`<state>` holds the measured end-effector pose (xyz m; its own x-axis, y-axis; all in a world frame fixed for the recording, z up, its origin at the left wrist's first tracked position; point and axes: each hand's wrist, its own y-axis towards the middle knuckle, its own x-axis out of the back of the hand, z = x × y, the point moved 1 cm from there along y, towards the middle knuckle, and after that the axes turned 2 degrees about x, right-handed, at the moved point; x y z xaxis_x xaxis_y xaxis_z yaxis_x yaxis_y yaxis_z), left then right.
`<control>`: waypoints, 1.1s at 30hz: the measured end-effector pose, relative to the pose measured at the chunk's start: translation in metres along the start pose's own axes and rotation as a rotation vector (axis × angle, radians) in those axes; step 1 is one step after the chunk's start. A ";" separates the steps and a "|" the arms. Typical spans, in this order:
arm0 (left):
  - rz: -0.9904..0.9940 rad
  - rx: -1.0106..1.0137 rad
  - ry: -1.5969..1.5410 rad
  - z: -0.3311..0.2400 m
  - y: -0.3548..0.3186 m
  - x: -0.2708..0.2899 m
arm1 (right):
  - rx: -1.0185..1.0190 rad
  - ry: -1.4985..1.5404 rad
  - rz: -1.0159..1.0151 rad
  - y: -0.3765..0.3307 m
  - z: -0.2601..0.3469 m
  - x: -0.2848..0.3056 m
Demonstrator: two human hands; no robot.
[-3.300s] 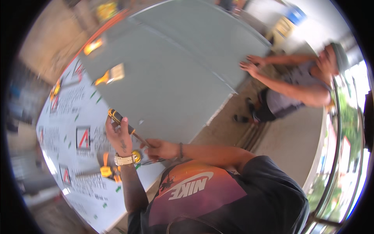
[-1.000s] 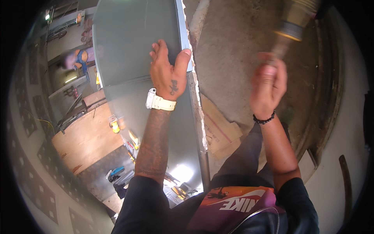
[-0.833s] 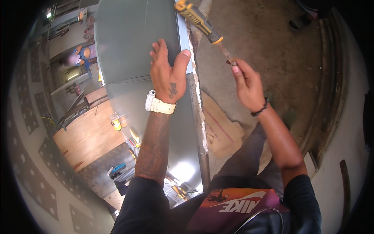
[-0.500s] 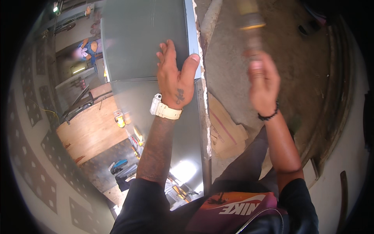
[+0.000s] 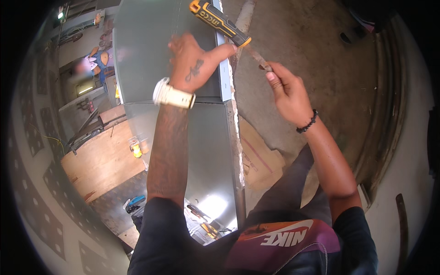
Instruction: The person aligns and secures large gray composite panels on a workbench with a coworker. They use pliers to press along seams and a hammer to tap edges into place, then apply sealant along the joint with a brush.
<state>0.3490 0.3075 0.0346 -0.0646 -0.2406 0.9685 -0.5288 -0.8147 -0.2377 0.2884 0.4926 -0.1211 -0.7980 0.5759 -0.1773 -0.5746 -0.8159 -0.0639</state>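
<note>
My right hand (image 5: 293, 94) grips a chisel (image 5: 220, 22) by its narrow, worn metal blade. Its black-and-yellow handle points up and left, over the edge of a smooth grey panel (image 5: 201, 137). Along that edge runs a pale blue-grey metal strip (image 5: 225, 80), with a rough white line beside it. My left hand (image 5: 192, 64) is over the panel with its fingers apart and holds nothing. Its thumb reaches toward the strip, close to the lower end of the chisel handle; whether they touch I cannot tell.
Left of the panel lie a plywood board (image 5: 98, 158), a yellow tool (image 5: 135, 147) and several hand tools (image 5: 210, 229). A person (image 5: 94, 64) is at the far left. Cardboard (image 5: 259, 156) lies on the concrete floor (image 5: 321, 59), and a pipe (image 5: 245, 18) runs beyond the strip.
The chisel has swung left from over the floor to above the panel edge, its handle now tilted left. My left hand has shifted left and up, its thumb still toward the strip.
</note>
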 end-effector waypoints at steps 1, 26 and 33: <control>0.089 -0.029 -0.132 0.000 0.009 -0.004 | -0.003 -0.040 0.012 0.003 0.002 0.008; 0.001 -0.064 -0.667 0.017 0.012 -0.039 | 0.415 0.553 -0.354 0.027 -0.044 0.029; -0.012 -0.046 -0.630 0.016 0.006 -0.039 | 0.294 0.033 -0.080 0.046 -0.062 0.001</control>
<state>0.3623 0.3037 -0.0061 0.4452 -0.5077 0.7376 -0.5631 -0.7992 -0.2102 0.2721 0.4524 -0.1849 -0.7442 0.6322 -0.2156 -0.6675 -0.7151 0.2075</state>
